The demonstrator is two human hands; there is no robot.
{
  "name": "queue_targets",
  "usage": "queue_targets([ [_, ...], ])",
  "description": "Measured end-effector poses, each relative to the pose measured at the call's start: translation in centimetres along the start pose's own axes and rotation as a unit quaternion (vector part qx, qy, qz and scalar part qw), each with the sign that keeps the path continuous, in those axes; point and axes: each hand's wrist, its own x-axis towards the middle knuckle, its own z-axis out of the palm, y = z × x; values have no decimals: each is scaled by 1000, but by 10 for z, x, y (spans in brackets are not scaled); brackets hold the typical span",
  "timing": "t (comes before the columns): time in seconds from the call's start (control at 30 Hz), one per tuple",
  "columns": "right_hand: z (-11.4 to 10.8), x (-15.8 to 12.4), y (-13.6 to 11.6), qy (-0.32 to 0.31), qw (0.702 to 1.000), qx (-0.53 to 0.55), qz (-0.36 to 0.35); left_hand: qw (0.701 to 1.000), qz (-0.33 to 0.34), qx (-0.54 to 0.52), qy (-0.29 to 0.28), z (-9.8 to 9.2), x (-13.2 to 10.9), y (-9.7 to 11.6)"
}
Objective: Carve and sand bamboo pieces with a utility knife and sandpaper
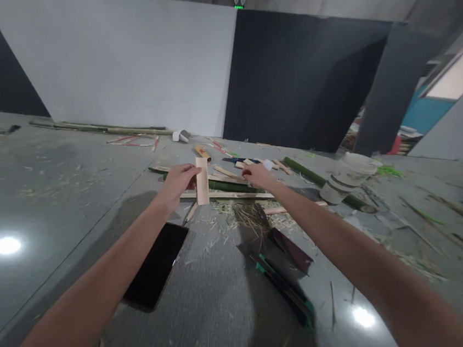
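Observation:
My left hand [178, 183] is closed on a flat pale bamboo slat [202, 181], held upright above the grey floor. My right hand [257, 175] reaches further out over a scatter of split bamboo pieces [231, 173]; its fingers are curled down among them, and what they grip, if anything, is hidden. A long thin bamboo strip [229, 196] and a green bamboo section [230, 186] lie just beyond my left hand. Below my left forearm a black phone [158, 265] lies flat on the floor.
A white bucket [349, 177] stands at the right beside a green bamboo pole [304, 172]. A dark cleaver-like blade [290, 248] and a green-handled tool [286, 287] lie in front of me. Long bamboo poles [104, 127] rest along the back wall. Shavings litter the floor.

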Motion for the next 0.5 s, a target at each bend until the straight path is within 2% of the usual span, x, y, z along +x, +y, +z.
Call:
queue_targets([
  [0.3, 10, 30, -19, -46, 996, -51, -56, 1000, -11, -25, 10, -4, 3, 2],
  [0.5, 14, 41, -28, -52, 996, -68, -38, 999, -10, -31, 11, -7, 3, 6],
])
